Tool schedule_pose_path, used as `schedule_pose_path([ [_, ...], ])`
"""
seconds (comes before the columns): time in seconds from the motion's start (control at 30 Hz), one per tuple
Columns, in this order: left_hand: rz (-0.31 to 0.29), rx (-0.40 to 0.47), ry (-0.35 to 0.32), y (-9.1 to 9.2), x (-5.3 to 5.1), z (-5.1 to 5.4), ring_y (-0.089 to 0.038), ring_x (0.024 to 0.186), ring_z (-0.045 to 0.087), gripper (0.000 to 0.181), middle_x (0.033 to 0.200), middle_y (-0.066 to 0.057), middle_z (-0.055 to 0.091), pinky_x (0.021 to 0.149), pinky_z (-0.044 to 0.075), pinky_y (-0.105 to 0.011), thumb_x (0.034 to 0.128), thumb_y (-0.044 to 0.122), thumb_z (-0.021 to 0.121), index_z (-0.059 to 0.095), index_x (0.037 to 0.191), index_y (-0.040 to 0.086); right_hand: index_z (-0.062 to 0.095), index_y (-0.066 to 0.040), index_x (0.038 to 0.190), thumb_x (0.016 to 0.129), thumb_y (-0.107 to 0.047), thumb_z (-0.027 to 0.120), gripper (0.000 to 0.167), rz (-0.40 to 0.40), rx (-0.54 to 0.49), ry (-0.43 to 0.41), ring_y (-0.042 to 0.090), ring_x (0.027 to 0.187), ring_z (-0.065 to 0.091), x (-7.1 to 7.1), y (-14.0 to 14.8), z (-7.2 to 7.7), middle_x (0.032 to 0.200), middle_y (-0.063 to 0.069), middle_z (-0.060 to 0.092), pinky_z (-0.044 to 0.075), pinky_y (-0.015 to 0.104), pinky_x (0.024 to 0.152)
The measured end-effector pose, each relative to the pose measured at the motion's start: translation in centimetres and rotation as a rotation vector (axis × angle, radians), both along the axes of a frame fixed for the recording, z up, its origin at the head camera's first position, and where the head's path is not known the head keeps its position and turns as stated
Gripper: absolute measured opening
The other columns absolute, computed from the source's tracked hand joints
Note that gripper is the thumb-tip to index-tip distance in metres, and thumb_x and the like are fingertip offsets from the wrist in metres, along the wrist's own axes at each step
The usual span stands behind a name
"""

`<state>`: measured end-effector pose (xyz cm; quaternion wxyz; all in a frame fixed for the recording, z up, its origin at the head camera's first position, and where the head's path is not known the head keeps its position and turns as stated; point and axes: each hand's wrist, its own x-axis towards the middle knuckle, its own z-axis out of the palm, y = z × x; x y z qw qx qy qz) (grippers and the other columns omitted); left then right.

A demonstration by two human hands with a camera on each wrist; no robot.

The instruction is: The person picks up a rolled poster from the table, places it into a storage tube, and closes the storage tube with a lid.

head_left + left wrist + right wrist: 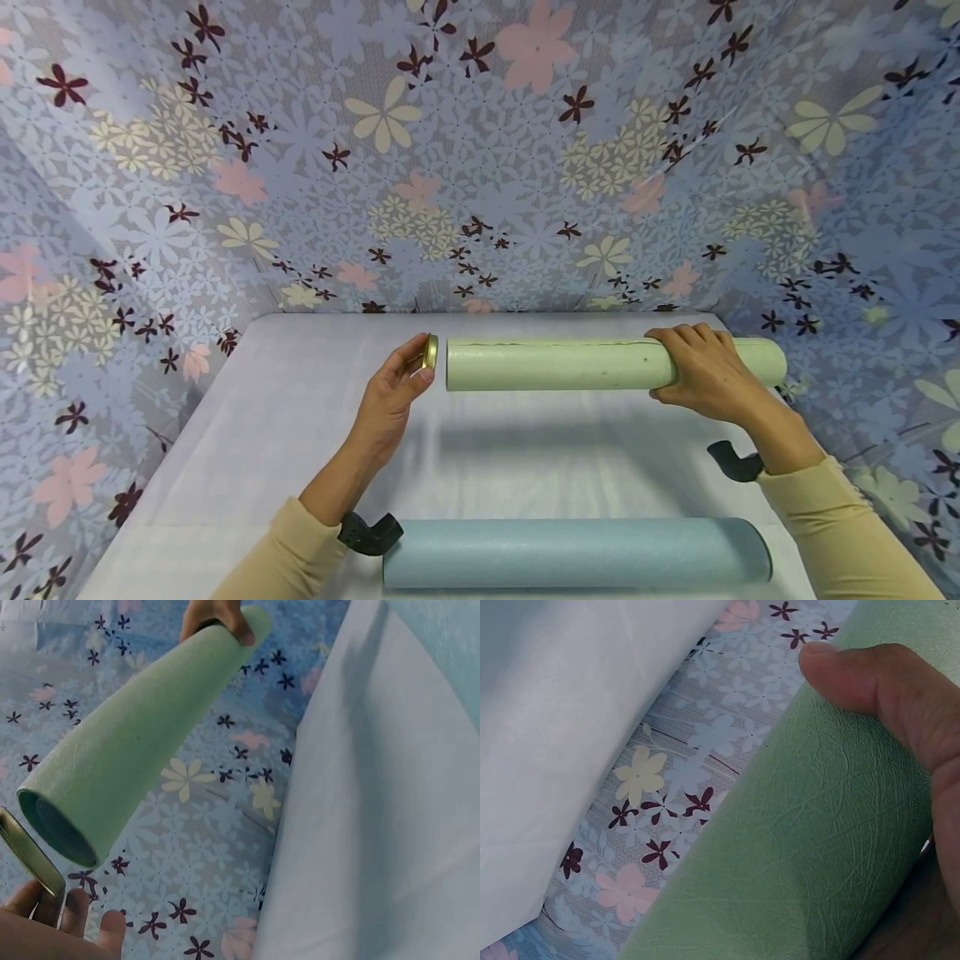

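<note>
My right hand (pixel 705 372) grips a long pale green cardboard tube (pixel 551 365) near its right end, above the table. Textured wrapping covers the tube, and the right wrist view shows my thumb (pixel 855 679) lying across it. Between the thumb and fingers of my left hand (pixel 392 392) a round gold-coloured metal lid (pixel 430 352) is pinched on edge. It faces the tube's left end with a small gap between them. In the left wrist view that end (pixel 60 829) is open and hollow. The tube's far end is partly hidden by the right hand.
A light blue tube (pixel 577 552) lies across the front of the white-covered table (pixel 300 433), below the green one. Flowered cloth (pixel 480 167) hangs behind the table and along both sides. Black wrist mounts (pixel 369 535) sit on both forearms.
</note>
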<state>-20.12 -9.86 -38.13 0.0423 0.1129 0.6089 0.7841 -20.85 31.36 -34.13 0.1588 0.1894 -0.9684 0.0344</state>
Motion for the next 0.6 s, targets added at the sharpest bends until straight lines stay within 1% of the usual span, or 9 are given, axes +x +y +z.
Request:
schedule_pose_path([
  [0.13,-0.013,0.037,0.002,0.5,0.2,-0.1,-0.016,0.135,0.036,0.054,0.144,-0.003,0.040,0.114,0.025,-0.034,0.0937,0.010,0.056,0.035,0.144,0.014,0.051,-0.009,0.126,0.058,-0.029,0.087,0.080,-0.002,-0.003,-0.004,0.042,0.108,0.048,0.1,0.0,0.1,0.118,0.021,0.058,0.035,0.060,0.085],
  [0.23,-0.022,0.057,0.006,0.8,0.3,-0.1,-0.018,0.136,0.034,0.055,0.145,-0.003,0.039,0.117,0.021,-0.040,0.0938,0.011,0.056,0.034,0.144,0.015,0.050,-0.008,0.127,0.059,-0.029,0.087,0.080,-0.006,-0.003,-0.013,0.043,0.109,0.048,0.1,-0.1,0.2,0.118,0.022,0.058,0.034,0.061,0.086],
  [0.4,-0.032,0.078,0.003,1.1,0.3,-0.3,-0.019,0.138,0.032,0.057,0.146,-0.003,0.037,0.118,0.019,-0.043,0.0937,0.011,0.057,0.032,0.145,0.015,0.050,-0.008,0.127,0.059,-0.028,0.088,0.081,-0.002,-0.001,-0.013,0.044,0.109,0.048,0.2,-0.1,0.3,0.118,0.023,0.057,0.034,0.061,0.086],
  [0.6,-0.038,0.102,-0.002,1.4,0.3,-0.6,-0.020,0.138,0.032,0.058,0.146,-0.003,0.037,0.118,0.018,-0.043,0.0930,0.012,0.059,0.032,0.145,0.015,0.051,-0.008,0.127,0.058,-0.029,0.088,0.080,0.007,-0.002,0.004,0.044,0.108,0.048,0.2,-0.2,0.2,0.118,0.022,0.058,0.034,0.060,0.084],
])
